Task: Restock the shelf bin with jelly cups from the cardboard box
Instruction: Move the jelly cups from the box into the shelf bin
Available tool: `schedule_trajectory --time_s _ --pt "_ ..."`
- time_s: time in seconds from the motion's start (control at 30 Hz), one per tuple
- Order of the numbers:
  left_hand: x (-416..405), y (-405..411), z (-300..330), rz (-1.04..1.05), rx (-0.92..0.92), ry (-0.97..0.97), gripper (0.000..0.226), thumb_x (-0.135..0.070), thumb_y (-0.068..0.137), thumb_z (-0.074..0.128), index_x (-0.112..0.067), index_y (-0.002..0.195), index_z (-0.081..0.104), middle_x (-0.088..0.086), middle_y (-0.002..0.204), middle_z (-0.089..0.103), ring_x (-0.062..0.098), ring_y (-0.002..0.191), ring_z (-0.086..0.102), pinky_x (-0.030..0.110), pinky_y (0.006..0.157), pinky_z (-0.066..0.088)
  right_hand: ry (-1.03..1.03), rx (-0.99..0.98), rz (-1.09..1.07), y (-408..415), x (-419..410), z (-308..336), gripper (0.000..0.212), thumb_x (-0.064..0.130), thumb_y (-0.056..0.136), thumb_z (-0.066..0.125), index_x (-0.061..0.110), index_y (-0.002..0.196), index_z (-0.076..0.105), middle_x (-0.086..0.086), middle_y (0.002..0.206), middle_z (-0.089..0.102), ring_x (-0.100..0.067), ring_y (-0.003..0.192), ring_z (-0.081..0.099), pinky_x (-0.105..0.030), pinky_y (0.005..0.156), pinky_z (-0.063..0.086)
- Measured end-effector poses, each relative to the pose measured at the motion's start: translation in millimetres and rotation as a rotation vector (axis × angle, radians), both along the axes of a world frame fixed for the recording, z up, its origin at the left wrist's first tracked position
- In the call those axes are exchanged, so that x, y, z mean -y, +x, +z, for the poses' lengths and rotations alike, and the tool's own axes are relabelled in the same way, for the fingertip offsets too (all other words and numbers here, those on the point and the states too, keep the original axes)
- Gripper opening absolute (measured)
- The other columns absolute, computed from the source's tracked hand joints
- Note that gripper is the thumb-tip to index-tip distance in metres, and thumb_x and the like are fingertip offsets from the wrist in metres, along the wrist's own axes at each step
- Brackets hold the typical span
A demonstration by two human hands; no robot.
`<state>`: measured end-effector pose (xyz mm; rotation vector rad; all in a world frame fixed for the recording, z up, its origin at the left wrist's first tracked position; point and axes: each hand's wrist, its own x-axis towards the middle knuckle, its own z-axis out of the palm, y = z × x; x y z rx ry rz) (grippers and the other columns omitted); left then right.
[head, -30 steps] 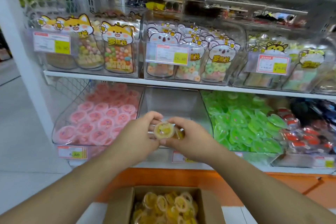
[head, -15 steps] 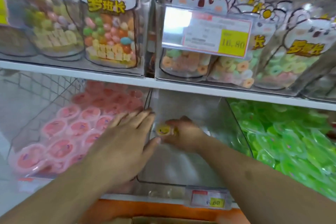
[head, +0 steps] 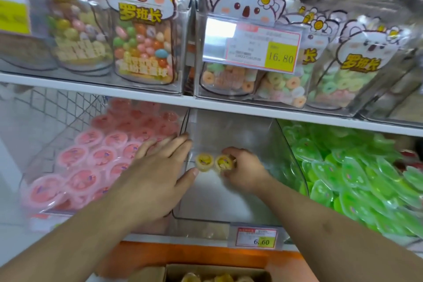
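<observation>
Right hand [head: 243,170]: grip curled round one yellow jelly cup [head: 222,162] inside the clear shelf bin [head: 229,208]. Second yellow cup [head: 203,160]: touching the held one on its left, standing free in the bin. Left hand [head: 158,175]: fingers straight, grip open, laid against the bin's left wall. Cardboard box [head: 215,271]: below both grips, more yellow cups inside. Pink cups [head: 91,155]: left of the left grip. Green cups [head: 357,171]: right of the right grip.
</observation>
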<state>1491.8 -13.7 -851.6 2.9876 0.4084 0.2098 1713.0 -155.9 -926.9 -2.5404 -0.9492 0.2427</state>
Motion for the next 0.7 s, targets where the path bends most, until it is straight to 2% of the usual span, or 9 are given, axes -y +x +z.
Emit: schedule_trajectory --time_s 0.1,0.2,0.3,0.37,0.43,0.5,0.57,0.63,0.7 --pt "-3 0 -2 -0.010 -0.014 -0.006 0.094 -0.072 0.080 -0.013 -0.032 0.165 -0.003 -0.020 0.170 -0.009 -0.006 0.150 -0.015 0.028 0.121 -0.016 0.020 0.017 -0.041 6 -7 -4 0.057 0.043 0.078 0.078 0.037 0.132 0.062 0.005 0.120 0.073 -0.023 0.109 0.069 -0.035 0.094 0.057" --pt "-5 1 -4 -0.019 0.005 -0.006 0.092 -0.072 0.082 -0.011 -0.033 0.165 -0.001 -0.021 0.170 -0.008 -0.010 0.142 -0.019 0.027 0.119 -0.018 0.016 0.040 -0.041 10 -15 -4 0.061 0.051 0.082 0.076 0.038 0.138 0.058 0.001 0.129 0.069 -0.026 0.116 0.067 -0.039 0.097 0.057" --pt "-7 1 -4 -0.030 0.014 -0.016 0.089 -0.072 0.085 -0.008 -0.034 0.165 0.000 -0.021 0.170 -0.006 -0.012 0.138 -0.019 0.026 0.118 -0.018 0.013 0.162 -0.015 13 -19 -2 0.056 0.046 0.086 0.074 0.035 0.140 0.059 -0.009 0.132 0.062 -0.035 0.117 0.063 -0.044 0.096 0.057" --pt "-7 1 -5 -0.029 0.020 -0.004 0.087 -0.072 0.087 -0.007 -0.035 0.165 -0.001 -0.021 0.170 -0.007 -0.011 0.142 -0.019 0.026 0.118 -0.018 0.061 0.224 0.079 9 -18 -2 0.049 0.036 0.083 0.072 0.033 0.131 0.066 -0.007 0.126 0.065 -0.034 0.114 0.064 -0.041 0.095 0.057" --pt "-7 0 -7 -0.029 0.025 -0.009 0.088 -0.073 0.086 -0.008 -0.035 0.165 0.000 -0.021 0.170 -0.006 -0.007 0.149 -0.016 0.026 0.117 -0.018 0.021 0.214 0.246 1 -15 0 0.053 0.035 0.079 0.069 0.034 0.131 0.067 -0.003 0.127 0.066 -0.029 0.119 0.062 -0.038 0.100 0.054" --pt "-7 0 -7 -0.029 0.031 -0.015 0.089 -0.073 0.085 -0.008 -0.035 0.165 0.002 -0.021 0.171 -0.005 -0.007 0.150 -0.014 0.026 0.118 -0.018 -0.111 0.193 0.345 -11 -10 2 0.063 0.048 0.085 0.067 0.041 0.146 0.054 -0.004 0.144 0.055 -0.027 0.137 0.050 -0.038 0.111 0.046" --pt "-7 1 -8 -0.031 0.040 -0.015 0.088 -0.072 0.087 -0.006 -0.034 0.165 0.004 -0.020 0.171 -0.003 -0.007 0.150 -0.013 0.027 0.118 -0.017 -0.218 0.185 0.353 -18 -6 3 0.071 0.056 0.093 0.061 0.049 0.157 0.031 -0.004 0.164 0.034 -0.024 0.154 0.027 -0.040 0.122 0.032" --pt "-6 1 -8 -0.029 0.050 -0.014 0.086 -0.072 0.088 -0.005 -0.034 0.165 0.006 -0.020 0.171 -0.002 -0.006 0.151 -0.011 0.027 0.119 -0.016 -0.276 0.204 0.341 -22 -8 6 0.073 0.060 0.097 0.054 0.053 0.159 0.015 -0.003 0.169 0.020 -0.022 0.157 0.015 -0.042 0.125 0.024" --pt "-6 1 -9 -0.027 0.045 -0.019 0.085 -0.072 0.088 -0.005 -0.036 0.164 0.003 -0.023 0.170 -0.005 -0.013 0.144 -0.018 0.026 0.119 -0.018 -0.304 0.218 0.321 -25 -16 6 0.072 0.061 0.098 0.051 0.053 0.158 0.012 -0.004 0.167 0.017 -0.026 0.156 0.013 -0.046 0.124 0.022"
